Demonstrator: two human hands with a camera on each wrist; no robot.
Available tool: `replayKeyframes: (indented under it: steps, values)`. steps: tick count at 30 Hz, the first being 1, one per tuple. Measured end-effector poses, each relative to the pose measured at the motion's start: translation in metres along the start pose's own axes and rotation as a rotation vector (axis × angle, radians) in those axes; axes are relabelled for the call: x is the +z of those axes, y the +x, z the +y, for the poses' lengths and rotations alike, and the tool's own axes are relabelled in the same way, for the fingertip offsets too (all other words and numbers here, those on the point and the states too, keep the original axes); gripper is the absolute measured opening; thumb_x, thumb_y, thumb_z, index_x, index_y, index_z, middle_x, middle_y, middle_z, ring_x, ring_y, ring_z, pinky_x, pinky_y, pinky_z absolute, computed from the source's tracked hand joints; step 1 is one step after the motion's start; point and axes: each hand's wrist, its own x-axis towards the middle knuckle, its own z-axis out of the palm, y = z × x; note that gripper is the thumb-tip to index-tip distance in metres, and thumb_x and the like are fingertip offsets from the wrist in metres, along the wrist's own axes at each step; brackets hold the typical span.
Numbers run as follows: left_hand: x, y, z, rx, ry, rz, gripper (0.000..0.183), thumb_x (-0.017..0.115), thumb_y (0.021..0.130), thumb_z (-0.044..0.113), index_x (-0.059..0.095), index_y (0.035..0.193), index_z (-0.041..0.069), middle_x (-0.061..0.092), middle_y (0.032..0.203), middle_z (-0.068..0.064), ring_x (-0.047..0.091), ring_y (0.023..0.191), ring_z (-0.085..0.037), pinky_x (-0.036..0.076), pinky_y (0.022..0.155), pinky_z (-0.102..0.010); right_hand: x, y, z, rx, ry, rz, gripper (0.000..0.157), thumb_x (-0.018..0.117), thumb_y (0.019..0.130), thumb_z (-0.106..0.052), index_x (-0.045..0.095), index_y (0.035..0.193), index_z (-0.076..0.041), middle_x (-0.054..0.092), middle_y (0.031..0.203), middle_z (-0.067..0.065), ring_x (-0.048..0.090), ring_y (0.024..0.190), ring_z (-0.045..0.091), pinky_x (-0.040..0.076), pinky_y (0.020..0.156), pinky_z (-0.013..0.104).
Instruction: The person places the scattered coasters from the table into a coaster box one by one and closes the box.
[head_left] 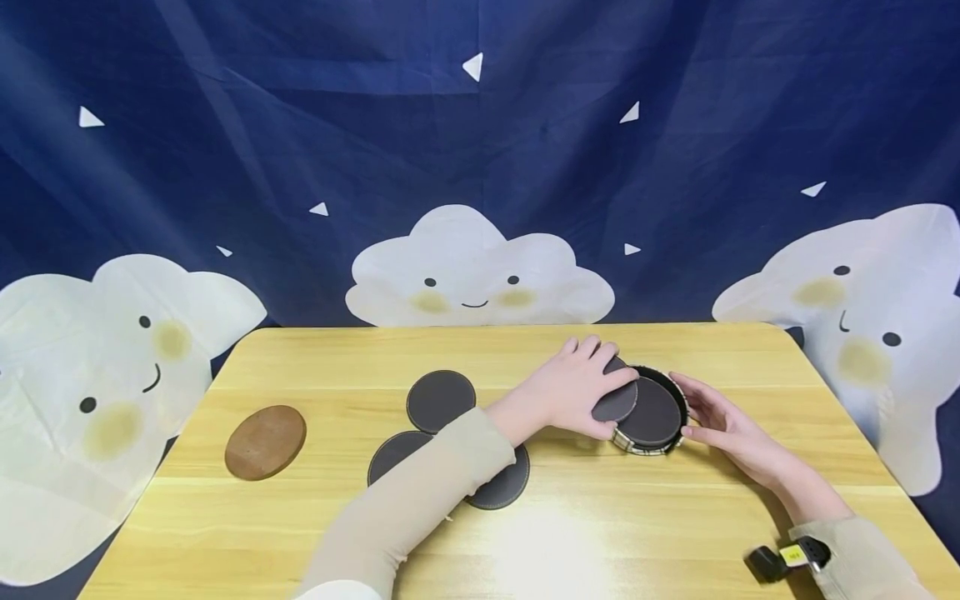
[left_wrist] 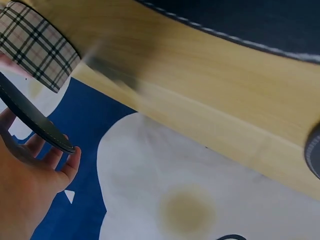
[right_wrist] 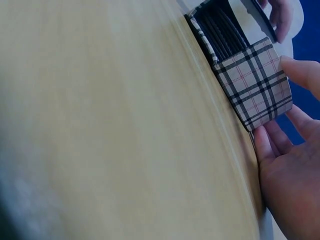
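Note:
My left hand (head_left: 577, 387) grips a round black leather coaster (head_left: 619, 402) by its edges, tilted over the left side of a round plaid coaster holder (head_left: 651, 451). In the left wrist view the fingers curl under that coaster (left_wrist: 35, 117). Inside the holder more black coasters lie stacked, and their edges show through a gap in its wall in the right wrist view (right_wrist: 222, 27). My right hand (head_left: 738, 433) holds the holder's right side, thumb and fingers spread along the plaid wall (right_wrist: 255, 82).
Left of the holder, black coasters (head_left: 441, 402) lie on the wooden table (head_left: 337, 358), some partly hidden under my left sleeve (head_left: 420, 500). A brown round disc (head_left: 266, 442) sits farther left. Behind the table hangs a dark blue cloth (head_left: 375, 125) with clouds.

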Motion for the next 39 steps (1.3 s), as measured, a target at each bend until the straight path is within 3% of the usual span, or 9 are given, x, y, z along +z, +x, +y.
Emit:
replayKeyframes:
  steps: [10,21,28,39]
  values:
    - [-0.002,0.017,0.017,0.014,0.044,-0.031,0.090,0.061,0.080,0.083,0.045,0.156,0.038,0.048,0.146,-0.001,0.045,0.130,-0.021,0.040,0.100,-0.038,0.000,0.000,0.000,0.001,-0.002,-0.003,0.075,0.049,0.100,0.014,0.022,0.168,-0.002,0.049,0.154,-0.019,0.056,0.131,-0.005,0.043,0.105,0.010]
    - [0.001,0.032,0.034,0.012,0.072,-0.052,0.087,0.061,0.080,0.083,0.046,0.153,0.039,0.048,0.146,0.001,0.045,0.130,-0.019,0.039,0.101,-0.036,-0.001,0.000,0.000,-0.009,-0.006,-0.015,0.075,0.048,0.100,0.016,0.020,0.168,-0.001,0.048,0.155,-0.022,0.054,0.133,-0.007,0.042,0.106,0.009]
    - [0.000,0.036,0.041,0.014,0.084,-0.080,0.087,0.060,0.081,0.083,0.045,0.155,0.040,0.048,0.149,0.003,0.044,0.132,-0.018,0.038,0.103,-0.036,-0.002,0.000,0.001,-0.011,-0.007,-0.021,0.074,0.053,0.103,0.009,0.019,0.168,-0.001,0.047,0.156,-0.021,0.054,0.133,-0.006,0.043,0.105,0.011]
    - [0.001,0.044,0.052,0.012,0.099,-0.100,0.085,0.059,0.082,0.083,0.045,0.155,0.041,0.048,0.148,0.003,0.045,0.132,-0.017,0.038,0.106,-0.036,-0.001,0.000,0.001,-0.015,-0.011,-0.014,0.074,0.050,0.102,0.013,0.021,0.168,-0.003,0.045,0.159,-0.022,0.053,0.134,-0.006,0.042,0.105,0.010]
